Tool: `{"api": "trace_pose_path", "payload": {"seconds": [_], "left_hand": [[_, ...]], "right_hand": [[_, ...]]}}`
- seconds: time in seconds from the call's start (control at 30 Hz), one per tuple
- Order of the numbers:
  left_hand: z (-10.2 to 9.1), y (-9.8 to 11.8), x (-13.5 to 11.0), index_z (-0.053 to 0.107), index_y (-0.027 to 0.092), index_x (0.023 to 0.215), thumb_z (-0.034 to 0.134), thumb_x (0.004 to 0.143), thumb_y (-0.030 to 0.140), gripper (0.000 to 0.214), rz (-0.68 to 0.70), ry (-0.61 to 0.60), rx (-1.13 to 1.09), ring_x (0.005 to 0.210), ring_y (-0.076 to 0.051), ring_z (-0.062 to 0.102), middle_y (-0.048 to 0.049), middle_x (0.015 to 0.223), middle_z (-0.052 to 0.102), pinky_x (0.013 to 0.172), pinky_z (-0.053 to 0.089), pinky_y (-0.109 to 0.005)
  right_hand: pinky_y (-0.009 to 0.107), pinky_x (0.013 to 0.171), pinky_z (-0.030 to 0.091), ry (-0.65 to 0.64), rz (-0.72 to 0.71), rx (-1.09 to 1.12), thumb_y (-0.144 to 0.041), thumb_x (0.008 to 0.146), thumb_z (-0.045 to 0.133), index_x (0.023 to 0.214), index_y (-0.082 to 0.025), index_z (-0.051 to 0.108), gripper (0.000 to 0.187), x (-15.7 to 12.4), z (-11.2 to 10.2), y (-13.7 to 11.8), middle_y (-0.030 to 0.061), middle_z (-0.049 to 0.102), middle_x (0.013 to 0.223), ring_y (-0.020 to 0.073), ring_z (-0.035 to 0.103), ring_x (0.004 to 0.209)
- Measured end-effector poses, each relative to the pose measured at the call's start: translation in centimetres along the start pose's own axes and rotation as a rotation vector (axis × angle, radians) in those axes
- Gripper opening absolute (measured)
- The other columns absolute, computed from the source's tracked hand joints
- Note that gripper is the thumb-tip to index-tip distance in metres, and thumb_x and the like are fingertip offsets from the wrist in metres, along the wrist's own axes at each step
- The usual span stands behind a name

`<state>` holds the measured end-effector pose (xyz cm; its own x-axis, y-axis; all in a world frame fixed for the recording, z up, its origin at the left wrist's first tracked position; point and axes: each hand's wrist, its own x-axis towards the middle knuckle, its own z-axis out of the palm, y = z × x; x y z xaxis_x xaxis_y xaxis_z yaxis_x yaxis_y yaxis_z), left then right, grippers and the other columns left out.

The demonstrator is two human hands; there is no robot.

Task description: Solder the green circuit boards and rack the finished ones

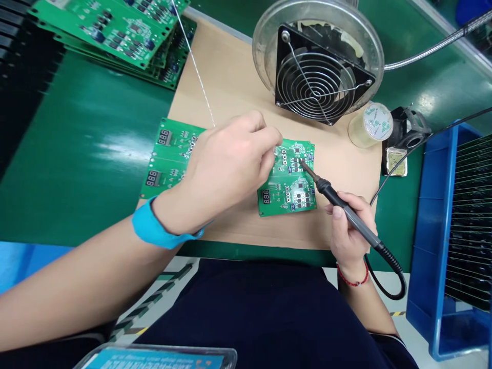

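My right hand [351, 225] grips a soldering iron [361, 225] by its dark handle. The iron's tip touches, or hangs just over, the small components on a green circuit board [277, 205] lying on brown cardboard. Above the board's left part, my left hand [234, 159] is closed in a pinch. A thin, pale solder wire [198, 74] runs down from the top edge and passes behind this hand; its end is hard to make out at the fingertips. To the left lies a second green board [169, 154] with three-digit displays, partly covered by my left hand and wrist.
Stacked circuit boards [119, 36] lie at the upper left. A fan [315, 87] with a wire guard stands behind the work, beside a tape roll [371, 125] and an iron stand [409, 128]. At right, a blue crate [430, 246] holds upright boards. The iron's cable loops near my right wrist.
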<state>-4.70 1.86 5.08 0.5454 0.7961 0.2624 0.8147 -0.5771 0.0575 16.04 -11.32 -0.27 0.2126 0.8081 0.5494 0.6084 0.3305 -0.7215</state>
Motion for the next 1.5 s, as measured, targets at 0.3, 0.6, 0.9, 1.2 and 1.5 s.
{"api": "trace_pose_path", "payload": {"seconds": [0.3, 0.6, 0.9, 1.2, 1.5], "left_hand": [[1.1, 0.1, 0.1, 0.070, 0.013, 0.097, 0.035, 0.104, 0.021, 0.036, 0.101, 0.140, 0.007, 0.078, -0.020, 0.058, -0.0102, 0.095, 0.062, 0.059, 0.036, -0.033], [1.1, 0.3, -0.2, 0.070, 0.015, 0.090, 0.037, 0.103, 0.017, 0.036, 0.175, 0.143, -0.051, 0.074, -0.018, 0.055, -0.0104, 0.090, 0.060, 0.062, 0.042, -0.033], [1.1, 0.6, -0.4, 0.071, 0.012, 0.085, 0.043, 0.100, 0.013, 0.032, 0.245, 0.274, -0.017, 0.071, -0.018, 0.053, -0.0090, 0.083, 0.057, 0.058, 0.039, -0.033], [2.1, 1.2, -0.1, 0.072, 0.012, 0.086, 0.048, 0.099, 0.010, 0.027, 0.312, 0.311, -0.019, 0.068, -0.021, 0.051, -0.0079, 0.079, 0.053, 0.058, 0.041, -0.035], [0.9, 0.6, -0.6, 0.063, 0.008, 0.092, 0.046, 0.099, 0.005, 0.019, 0.273, 0.236, -0.041, 0.080, -0.019, 0.056, -0.0097, 0.091, 0.058, 0.068, 0.045, -0.031]], "right_hand": [[0.028, 0.075, 0.059, 0.003, -0.004, -0.003, -0.020, 0.098, 0.064, 0.122, -0.020, 0.065, 0.024, 0.0, 0.0, 0.1, 0.0045, 0.066, 0.105, 0.0134, 0.071, 0.086], [0.029, 0.077, 0.059, -0.008, 0.001, -0.002, -0.020, 0.098, 0.064, 0.122, -0.021, 0.065, 0.024, 0.0, 0.0, 0.2, 0.0038, 0.067, 0.101, 0.0135, 0.071, 0.085], [0.028, 0.075, 0.058, 0.042, -0.075, 0.015, -0.018, 0.096, 0.064, 0.117, -0.017, 0.065, 0.021, 0.0, -0.3, -0.1, 0.0043, 0.068, 0.098, 0.0130, 0.069, 0.082], [0.025, 0.075, 0.059, 0.039, -0.103, 0.021, -0.016, 0.094, 0.065, 0.115, -0.015, 0.065, 0.020, 0.3, -0.2, -0.1, 0.0035, 0.068, 0.099, 0.0112, 0.069, 0.082], [0.024, 0.075, 0.057, 0.059, -0.129, 0.025, -0.017, 0.095, 0.064, 0.115, -0.013, 0.065, 0.020, 0.1, -0.3, 0.1, 0.0042, 0.068, 0.096, 0.0106, 0.068, 0.081]]}}
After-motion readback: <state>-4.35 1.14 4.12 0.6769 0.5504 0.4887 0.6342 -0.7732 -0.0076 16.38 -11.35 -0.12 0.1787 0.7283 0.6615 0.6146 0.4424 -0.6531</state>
